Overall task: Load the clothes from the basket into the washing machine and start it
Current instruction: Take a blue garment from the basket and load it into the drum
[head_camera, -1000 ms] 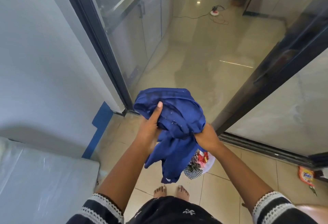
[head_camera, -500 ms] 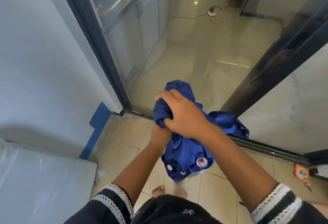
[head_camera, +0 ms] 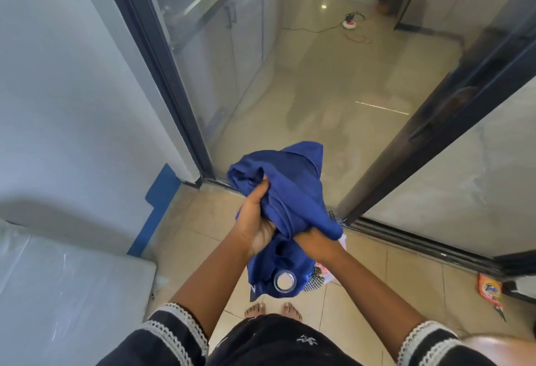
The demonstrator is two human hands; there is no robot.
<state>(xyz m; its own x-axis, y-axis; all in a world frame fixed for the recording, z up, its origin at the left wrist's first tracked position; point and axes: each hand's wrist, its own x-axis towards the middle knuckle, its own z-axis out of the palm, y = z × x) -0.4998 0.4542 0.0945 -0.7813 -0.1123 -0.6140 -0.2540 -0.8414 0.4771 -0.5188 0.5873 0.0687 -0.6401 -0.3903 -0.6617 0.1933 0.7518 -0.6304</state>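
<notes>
A bunched blue garment (head_camera: 293, 191) with a round silver-ringed badge near its lower end hangs between my hands above the floor. My left hand (head_camera: 255, 220) grips its left side, thumb up in the folds. My right hand (head_camera: 316, 242) grips it from the right, fingers buried in the cloth. Under the garment, a white basket (head_camera: 340, 245) with checked and pink clothes (head_camera: 317, 277) shows only at its right rim. A white appliance top (head_camera: 66, 293), maybe the washing machine, fills the lower left corner.
A dark-framed sliding glass door (head_camera: 162, 55) stands ahead, with its track (head_camera: 406, 238) across the tiled floor. An orange detergent packet (head_camera: 490, 290) lies on the floor at right. My bare feet (head_camera: 272, 309) stand below the garment. A white wall (head_camera: 58, 90) is at left.
My right hand came off the top of the garment and now grips it lower on the right. My left hand shifted up onto the left folds, and the cloth was bunched tighter.
</notes>
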